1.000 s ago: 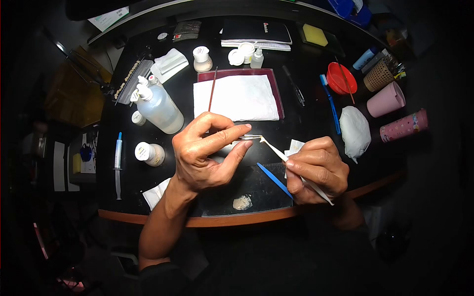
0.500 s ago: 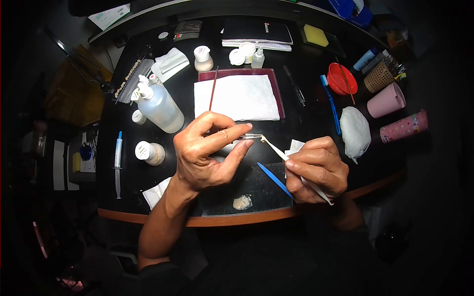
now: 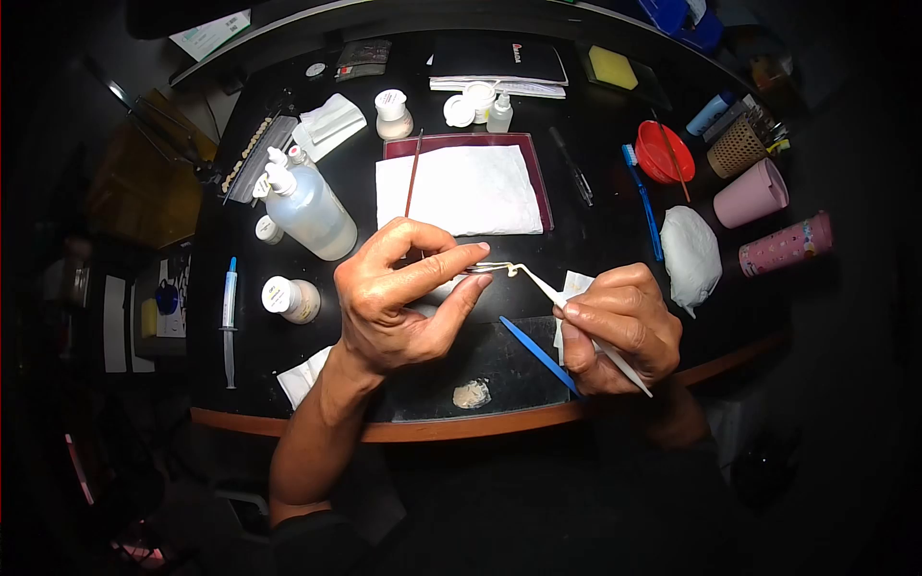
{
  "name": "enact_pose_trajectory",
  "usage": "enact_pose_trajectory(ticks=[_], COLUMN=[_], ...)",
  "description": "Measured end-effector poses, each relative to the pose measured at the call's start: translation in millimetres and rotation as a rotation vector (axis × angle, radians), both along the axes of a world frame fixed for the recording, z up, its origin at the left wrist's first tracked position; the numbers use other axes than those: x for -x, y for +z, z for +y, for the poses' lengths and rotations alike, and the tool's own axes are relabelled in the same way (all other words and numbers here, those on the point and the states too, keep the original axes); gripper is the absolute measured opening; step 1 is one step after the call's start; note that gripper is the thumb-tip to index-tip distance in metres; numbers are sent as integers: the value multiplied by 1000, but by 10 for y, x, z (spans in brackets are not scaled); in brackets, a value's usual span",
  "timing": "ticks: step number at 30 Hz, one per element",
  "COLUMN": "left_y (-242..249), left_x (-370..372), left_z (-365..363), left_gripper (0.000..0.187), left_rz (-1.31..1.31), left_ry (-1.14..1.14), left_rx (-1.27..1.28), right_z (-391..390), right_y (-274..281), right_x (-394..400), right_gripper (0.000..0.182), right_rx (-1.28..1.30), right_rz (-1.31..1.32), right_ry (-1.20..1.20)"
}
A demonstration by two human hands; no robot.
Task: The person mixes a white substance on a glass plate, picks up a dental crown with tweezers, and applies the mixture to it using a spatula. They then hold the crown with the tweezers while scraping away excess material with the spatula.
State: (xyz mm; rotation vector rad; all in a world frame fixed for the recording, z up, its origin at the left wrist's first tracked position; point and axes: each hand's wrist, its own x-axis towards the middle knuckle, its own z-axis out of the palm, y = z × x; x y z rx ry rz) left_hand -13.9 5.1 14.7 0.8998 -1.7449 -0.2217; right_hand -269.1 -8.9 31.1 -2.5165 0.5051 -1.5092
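Between the thumb and fingers of my left hand [image 3: 399, 302], a slim pair of metal tweezers [image 3: 492, 267] points right. At its tips sits a tiny cream-coloured piece [image 3: 513, 271], too small to make out exactly. My right hand [image 3: 624, 331] grips a white, thin-tipped modelling instrument [image 3: 544, 289] like a pen, and its bent tip meets or nearly meets the piece. Under my right hand lie a blue stick-like tool [image 3: 530, 344] and a partly hidden white paper. Below my hands, a lump of pale paste [image 3: 472, 394] rests on a dark glass slab [image 3: 432, 384].
A folded white towel [image 3: 461, 192] lies on a maroon board, with a thin brush [image 3: 414, 178] across it. Left stand a pump bottle [image 3: 312, 211], a powder jar [image 3: 291, 299] and a syringe [image 3: 230, 322]. Right are a toothbrush [image 3: 643, 202], red bowl [image 3: 663, 154] and pink cup [image 3: 751, 195].
My right hand has shifted very slightly right with the white instrument, and its tip has changed angle a little at the small piece. My left hand has stayed nearly still.
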Motion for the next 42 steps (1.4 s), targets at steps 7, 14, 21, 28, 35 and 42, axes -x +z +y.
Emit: enact_pose_trajectory(ticks=[7, 14, 21, 28, 35, 42], left_y=[-6, -3, 1, 11, 33, 34], left_x=[0, 11, 21, 23, 13, -5], left_z=[0, -11, 5, 4, 12, -6], left_gripper=[29, 25, 20, 20, 22, 28], left_rz=[0, 71, 144, 135, 100, 14], left_ry=[2, -46, -111, -116, -99, -21], left_rx=[3, -52, -146, -134, -115, 7], right_z=[-2, 9, 45, 29, 32, 33], right_y=[2, -8, 8, -15, -31, 40], right_x=[0, 36, 27, -14, -20, 36], right_gripper=[27, 28, 29, 28, 27, 27], right_rx=[-6, -8, -4, -16, -20, -16], right_rz=[7, -33, -61, -70, -55, -25], right_ry=[3, 4, 52, 66, 40, 2])
